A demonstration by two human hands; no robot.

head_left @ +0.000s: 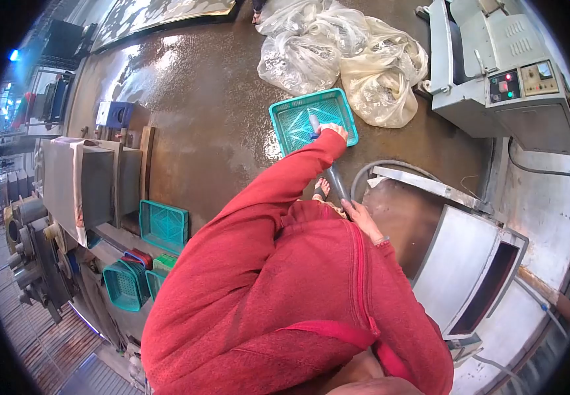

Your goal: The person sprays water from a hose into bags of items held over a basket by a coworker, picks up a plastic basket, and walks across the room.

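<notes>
My left hand (335,130) reaches out over a teal plastic basket (278,125), its fingers closed round the front part of a grey hose (339,184). A pale tip with a blue piece sticks out past this hand, over the basket. Closer to my body, my right hand (364,222) is wrapped round the same hose. The basket rests on the wet brown floor, and its mesh bottom shows; whether anything small lies in it is too unclear to tell.
Large clear plastic bags (380,72) lie just beyond the basket. A machine with a control panel (522,84) stands at the right, above a white metal housing (459,263). More teal baskets (163,227) sit at the left, near a grey metal box (94,184).
</notes>
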